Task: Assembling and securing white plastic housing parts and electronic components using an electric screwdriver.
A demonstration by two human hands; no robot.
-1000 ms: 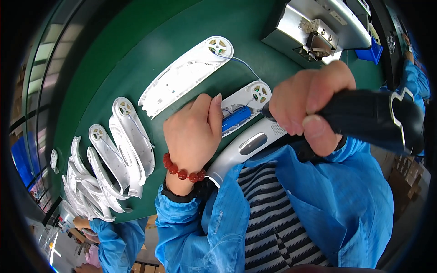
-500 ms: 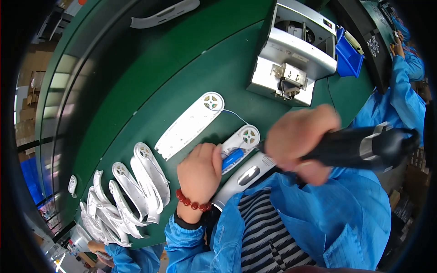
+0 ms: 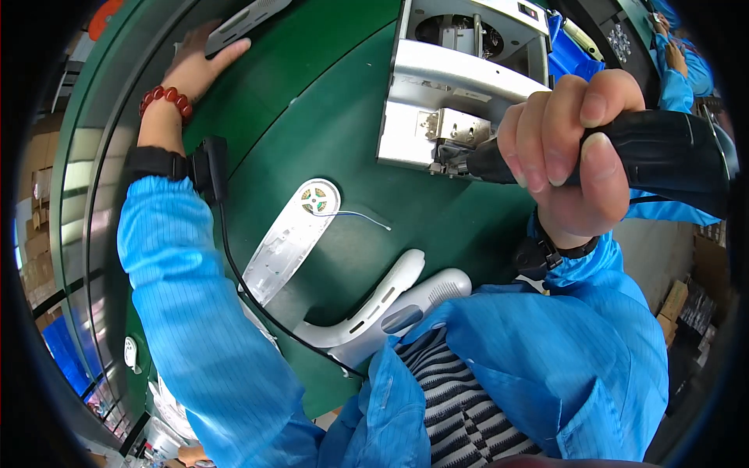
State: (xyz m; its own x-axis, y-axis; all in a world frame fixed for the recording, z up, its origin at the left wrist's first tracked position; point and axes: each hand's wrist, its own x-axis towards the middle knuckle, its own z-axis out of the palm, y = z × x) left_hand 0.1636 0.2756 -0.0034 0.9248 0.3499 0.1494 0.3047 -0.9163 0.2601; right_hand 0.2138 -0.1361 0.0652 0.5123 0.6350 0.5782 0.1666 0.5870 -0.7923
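"Holding what, exactly, in the right hand (image 3: 573,144)?"

"A black power driver (image 3: 667,152), right of the frame. The fingers wrap closed round its body, thumb against its side. Its nose is at the metal fixture (image 3: 460,129) on the steel machine (image 3: 460,74); I can't tell whether they touch."

"Awkward to handle?"

"Fairly heavy and rigid, I'd judge, with much weight in the thick rear. Best gripped round the body, toward the nose."

"And the left hand (image 3: 191,72)?"

"Upper left of the frame, open, thumb spread wide beside a white casing (image 3: 250,23). The fingers are blurred, so contact is unclear."

"How would you take that casing?"

"By its long edges, mid-length. It looks like light, stiff, slightly slick plastic; a hard squeeze might crack a thin wall."

"What about the open white shell (image 3: 282,248), left of centre?"

"It lies on the green surface (image 3: 351,156), a thin wire (image 3: 359,216) trailing from the round disc (image 3: 316,196) at its upper end. That wire seems the fragile part: hold the shell by its rim."
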